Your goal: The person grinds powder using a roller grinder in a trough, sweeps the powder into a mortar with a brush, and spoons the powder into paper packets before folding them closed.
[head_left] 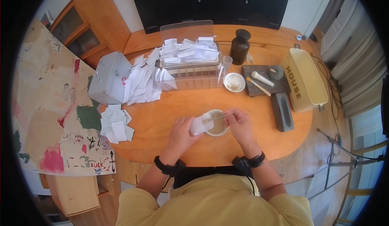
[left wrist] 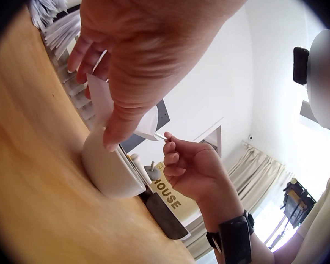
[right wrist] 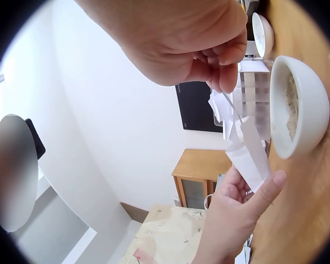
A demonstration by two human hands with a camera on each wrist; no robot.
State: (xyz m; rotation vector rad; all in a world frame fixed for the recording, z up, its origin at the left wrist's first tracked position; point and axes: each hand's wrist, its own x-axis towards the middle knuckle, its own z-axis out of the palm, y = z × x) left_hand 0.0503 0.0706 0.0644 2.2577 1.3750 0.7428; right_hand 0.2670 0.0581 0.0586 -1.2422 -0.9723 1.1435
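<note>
My left hand (head_left: 180, 135) grips a small folded white paper packet (head_left: 197, 126), its mouth tipped toward the right hand. Between the thumb and fingertips of my right hand (head_left: 240, 125) is a thin, light-coloured utensil (right wrist: 229, 102), like a slim spoon or stick. Its far end reaches the packet's open mouth, as the right wrist view shows. A white bowl (right wrist: 314, 110) stands on the table under and beside both hands. Pale beige powder (right wrist: 292, 107) lies inside it. The left thumb is close to the bowl's rim in the left wrist view.
White packets (head_left: 188, 50) fill a clear divided box (head_left: 190, 81); more lie left, beside a metal case (head_left: 107, 78). Behind to the right are a dark jar (head_left: 240, 50), a small dish (head_left: 234, 89), a board (head_left: 251, 89) with tools, a stone trough (head_left: 282, 112) and a HOUSE bin (head_left: 296, 84).
</note>
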